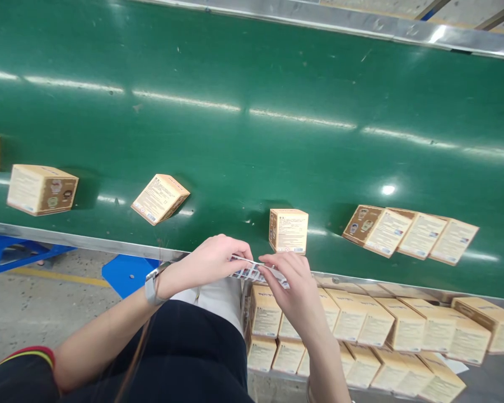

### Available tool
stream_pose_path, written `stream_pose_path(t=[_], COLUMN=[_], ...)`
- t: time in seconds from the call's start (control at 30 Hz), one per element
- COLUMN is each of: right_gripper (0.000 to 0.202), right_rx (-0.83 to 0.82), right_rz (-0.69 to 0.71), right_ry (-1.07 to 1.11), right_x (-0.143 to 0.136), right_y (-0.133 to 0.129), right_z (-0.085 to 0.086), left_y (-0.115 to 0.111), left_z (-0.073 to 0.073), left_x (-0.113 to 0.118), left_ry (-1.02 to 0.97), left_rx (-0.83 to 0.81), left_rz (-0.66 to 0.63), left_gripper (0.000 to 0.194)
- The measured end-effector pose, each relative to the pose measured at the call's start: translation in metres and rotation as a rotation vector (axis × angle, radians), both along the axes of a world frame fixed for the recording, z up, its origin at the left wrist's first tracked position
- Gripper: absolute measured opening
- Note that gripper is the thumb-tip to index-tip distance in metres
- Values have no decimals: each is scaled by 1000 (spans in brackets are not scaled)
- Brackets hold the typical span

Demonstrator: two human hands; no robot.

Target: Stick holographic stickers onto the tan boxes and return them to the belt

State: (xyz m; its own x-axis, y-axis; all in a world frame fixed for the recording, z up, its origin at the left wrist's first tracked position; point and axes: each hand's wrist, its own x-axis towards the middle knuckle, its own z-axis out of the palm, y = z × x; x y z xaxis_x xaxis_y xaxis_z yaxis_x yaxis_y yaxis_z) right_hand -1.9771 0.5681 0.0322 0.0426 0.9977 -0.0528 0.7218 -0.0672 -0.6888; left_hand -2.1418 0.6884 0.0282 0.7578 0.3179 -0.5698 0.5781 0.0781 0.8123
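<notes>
Both hands meet at the near edge of the green belt, over a sheet of small printed labels (252, 273) seen nearly edge-on. My left hand (216, 258) pinches the sheet's left end, its fingertips partly behind it. From the right, my right hand (294, 282) grips the other end between thumb and fingers. Just beyond the right hand stands a small tan carton (292, 230), its text-covered side towards me. Whether a single label is lifted off the sheet is too small to tell.
On the green conveyor belt (218, 140) sit a tilted carton (161, 198), another carton (42, 190) at left and a leaning row of cartons (411, 232) at right. Several cartons (372, 324) are stacked below the metal edge at right. A blue stool (130, 274) is at lower left.
</notes>
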Motion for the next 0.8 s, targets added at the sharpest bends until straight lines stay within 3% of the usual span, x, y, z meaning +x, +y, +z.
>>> stream_pose_path(t=[0.2, 0.33, 0.43, 0.57, 0.67, 0.8], right_gripper=[15, 16, 5, 17, 22, 22], right_rx=[156, 207, 131, 65, 61, 105], right_rz=[-34, -108, -375, -843, -959, -1023], right_ry=[-157, -74, 117, 369, 559, 619], right_x=[-7, -9, 5, 37, 50, 49], right_y=[-7, -10, -7, -1, 2, 5], right_z=[0, -1, -10, -38, -57, -63], left_y=[5, 8, 12, 15, 15, 14], left_z=[8, 9, 8, 7, 8, 9], left_x=[6, 1, -8, -14, -14, -13], left_ry=[38, 73, 121, 136, 131, 137], left_rx=[-13, -51, -13, -10, -13, -11], left_rz=[-13, 36, 40, -19, -49, -59], left_gripper=[24, 25, 25, 24, 24, 24])
